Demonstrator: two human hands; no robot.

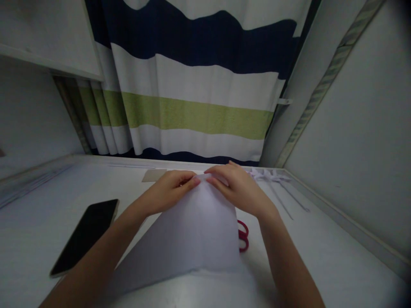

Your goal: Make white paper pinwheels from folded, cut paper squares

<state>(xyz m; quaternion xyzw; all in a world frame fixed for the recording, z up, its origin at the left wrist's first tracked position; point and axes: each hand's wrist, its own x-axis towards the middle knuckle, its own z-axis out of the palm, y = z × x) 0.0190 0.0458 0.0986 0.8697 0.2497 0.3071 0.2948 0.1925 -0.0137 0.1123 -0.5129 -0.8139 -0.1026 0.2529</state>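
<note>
A white sheet of paper (199, 231) hangs between my hands, its lower edge spreading wide towards me. My left hand (175, 188) pinches the paper's top edge between thumb and fingers. Close beside it, my right hand (233, 186) grips the same top edge, thumb on the near side. The fingertips of the two hands are a short gap apart. Partly hidden behind the sheet's right side is a pair of scissors, of which the red handles (244, 236) show.
A dark-screened tablet or phone (86, 235) lies left of my left forearm. Behind my left hand is a small greyish card (154, 175). White ribbon-like pieces with thin sticks (279, 192) lie at the back right. A striped curtain (192, 85) hangs behind the white table (321, 252).
</note>
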